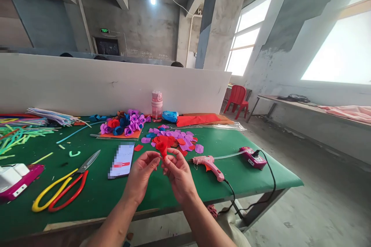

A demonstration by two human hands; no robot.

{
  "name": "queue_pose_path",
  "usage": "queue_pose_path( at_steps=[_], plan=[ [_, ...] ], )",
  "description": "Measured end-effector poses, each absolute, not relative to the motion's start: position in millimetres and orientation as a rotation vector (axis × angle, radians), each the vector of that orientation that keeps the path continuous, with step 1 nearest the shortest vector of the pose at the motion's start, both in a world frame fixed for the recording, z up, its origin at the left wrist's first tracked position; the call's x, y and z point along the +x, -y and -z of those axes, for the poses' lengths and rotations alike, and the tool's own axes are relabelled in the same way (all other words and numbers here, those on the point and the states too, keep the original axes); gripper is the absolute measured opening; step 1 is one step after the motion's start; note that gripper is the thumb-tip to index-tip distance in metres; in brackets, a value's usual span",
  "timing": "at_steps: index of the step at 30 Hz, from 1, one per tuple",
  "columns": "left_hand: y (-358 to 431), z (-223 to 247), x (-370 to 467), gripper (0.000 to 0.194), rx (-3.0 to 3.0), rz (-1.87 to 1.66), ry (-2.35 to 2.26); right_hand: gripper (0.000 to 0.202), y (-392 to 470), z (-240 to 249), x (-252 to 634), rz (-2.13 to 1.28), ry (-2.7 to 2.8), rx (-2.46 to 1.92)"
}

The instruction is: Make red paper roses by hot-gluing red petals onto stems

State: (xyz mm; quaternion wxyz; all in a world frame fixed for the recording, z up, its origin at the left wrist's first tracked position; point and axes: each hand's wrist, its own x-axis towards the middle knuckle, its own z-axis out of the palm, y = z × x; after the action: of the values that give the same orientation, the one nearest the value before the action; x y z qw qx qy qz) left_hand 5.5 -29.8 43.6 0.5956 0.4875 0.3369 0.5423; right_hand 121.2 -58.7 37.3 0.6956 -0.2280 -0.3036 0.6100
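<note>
- Pinched at its narrow base, the red flower (161, 147) sits between the thumb and fingers of the right hand (176, 168).
- Thumb and forefinger of the left hand (145, 166) are drawn close together just beside that base; whether they grip it too, I cannot tell.
- The flower is upright, its wider end up, held over the near-middle part of the green table (98, 189).
- Just beyond it lie loose petals (176, 135), mostly purple and red, spread in a low heap.
- Left of the petals, made-up flowers (133, 119) in purple, blue and red are piled together, partly on an orange sheet.
- Near the left hand lies a phone (123, 160), its screen partly blurred.
- Right of the right hand, a pink glue gun (210, 164) lies on its side, a clear stick running from its back towards a power strip (252, 157).
- Scissors (89, 161) with one yellow and one red handle lie open, left of the phone.
- Farther left are bundled stems (55, 116) and scattered green pieces (23, 139).
- At the far edge, a pink bottle (157, 106) stands beside a blue packet (170, 116), before a white partition (116, 85).
</note>
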Motion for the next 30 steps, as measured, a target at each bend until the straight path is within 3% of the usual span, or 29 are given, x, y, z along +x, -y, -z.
queue_pose_path(
  at_steps=[4, 14, 22, 30],
  plan=[
    [37.2, -47.5, 8.0, 0.029, 1.315, -1.250, -0.702, 0.027, 58.3, -35.7, 121.0, -1.358, 0.749, -0.403],
    [40.8, -45.4, 6.6, 0.015, 1.507, -1.433, -0.812, 0.025, 49.2, -23.6, 124.5, -1.261, 0.926, -0.527],
    [40.6, -46.3, -2.6, 0.007, 1.702, -1.599, -1.094, 0.040, 47.3, -32.3, 142.6, -0.958, 1.278, -0.818],
    [46.0, -49.3, 5.3, 0.017, 1.581, -1.542, -1.036, 0.023, 50.4, -38.2, 144.8, -1.043, 1.258, -0.773]
  ],
)
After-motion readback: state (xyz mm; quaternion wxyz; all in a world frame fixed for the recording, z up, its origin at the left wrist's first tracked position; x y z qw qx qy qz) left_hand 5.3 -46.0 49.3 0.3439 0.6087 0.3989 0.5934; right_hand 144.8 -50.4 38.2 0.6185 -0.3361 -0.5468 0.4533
